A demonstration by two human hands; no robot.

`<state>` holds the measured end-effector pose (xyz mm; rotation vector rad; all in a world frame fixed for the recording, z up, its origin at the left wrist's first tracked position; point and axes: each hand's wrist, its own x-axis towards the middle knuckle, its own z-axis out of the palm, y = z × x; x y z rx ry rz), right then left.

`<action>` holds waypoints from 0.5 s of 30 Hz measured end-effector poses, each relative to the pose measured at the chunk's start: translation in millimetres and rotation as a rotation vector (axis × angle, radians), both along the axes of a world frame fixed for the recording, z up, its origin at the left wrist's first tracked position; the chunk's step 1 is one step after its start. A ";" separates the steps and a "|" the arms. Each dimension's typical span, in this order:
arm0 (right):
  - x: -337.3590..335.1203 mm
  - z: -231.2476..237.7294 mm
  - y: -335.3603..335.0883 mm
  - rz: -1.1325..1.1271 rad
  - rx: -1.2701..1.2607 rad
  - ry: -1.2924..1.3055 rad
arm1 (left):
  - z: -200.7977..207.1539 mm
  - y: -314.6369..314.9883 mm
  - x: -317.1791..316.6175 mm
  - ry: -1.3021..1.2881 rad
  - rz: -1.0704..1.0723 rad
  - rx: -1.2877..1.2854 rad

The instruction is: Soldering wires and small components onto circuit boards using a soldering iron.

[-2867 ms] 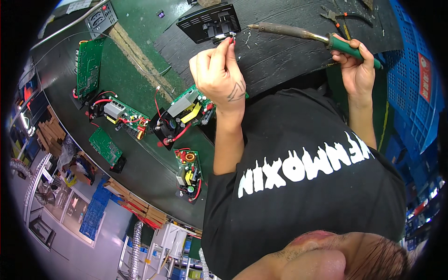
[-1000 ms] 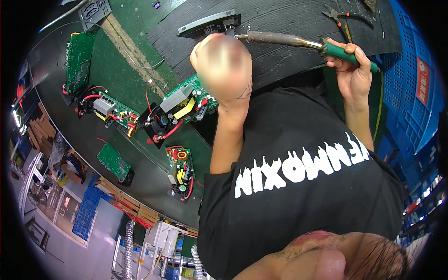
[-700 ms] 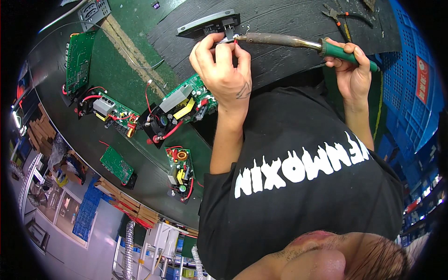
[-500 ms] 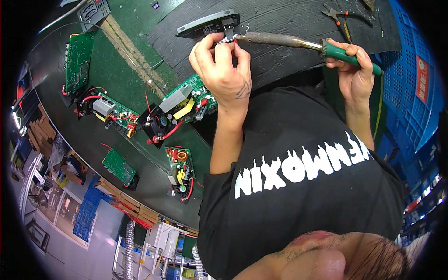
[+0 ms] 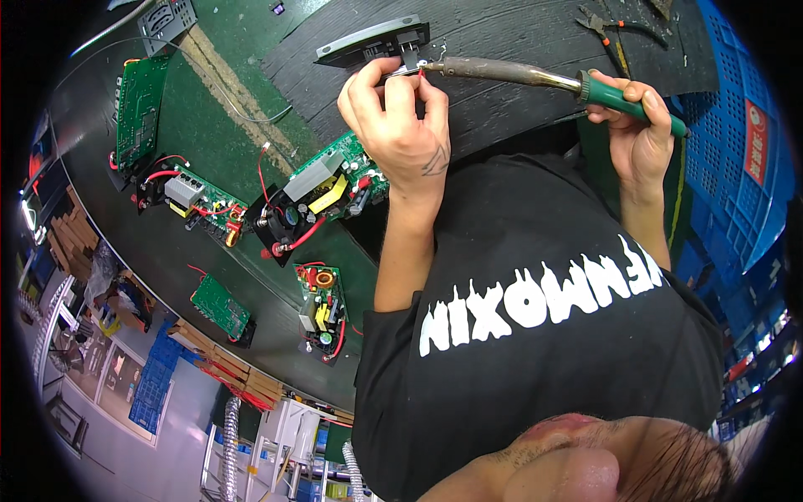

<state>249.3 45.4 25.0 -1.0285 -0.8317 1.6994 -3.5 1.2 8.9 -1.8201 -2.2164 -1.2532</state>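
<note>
My right hand [image 5: 642,134] is closed around the green handle of a soldering iron [image 5: 502,70]. The iron lies nearly level, its tip pointing left toward the fingertips of my left hand [image 5: 400,125]. Those fingers are pinched on a thin red wire [image 5: 421,73], of which only a short end shows. Just beyond them a black panel [image 5: 372,43] with a grey edge rests on the dark mat, black terminals on its near side. The wire end sits beside these terminals. Whether the iron's tip touches the joint is too small to tell.
Left of my left forearm lie several green circuit boards [image 5: 326,171] with red wires and black end plates. Cutting pliers [image 5: 615,29] with orange marks lie at the far right of the black mat [image 5: 502,33]. A blue perforated crate [image 5: 736,109] stands to the right.
The soldering iron and my right hand have shifted slightly right, drawing the tip a little back from the wire end. My left hand has hardly moved.
</note>
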 end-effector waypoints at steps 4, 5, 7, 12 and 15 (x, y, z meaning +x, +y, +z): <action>1.1 -1.9 -0.1 -0.001 -0.009 0.004 | 0.7 -0.3 -0.1 0.008 -0.001 -0.001; 1.1 -1.9 0.1 -0.001 -0.009 0.004 | 0.9 -0.2 -0.3 0.008 -0.001 -0.001; 0.9 -1.8 0.5 -0.007 -0.027 0.013 | 1.3 0.0 -0.5 0.001 0.001 0.001; 2.7 -4.2 1.3 -0.033 -0.063 0.039 | 0.7 0.2 -0.1 -0.006 0.001 -0.006; 0.5 -5.4 1.7 -0.036 -0.069 0.040 | 0.6 -0.3 -0.3 -0.002 0.000 -0.006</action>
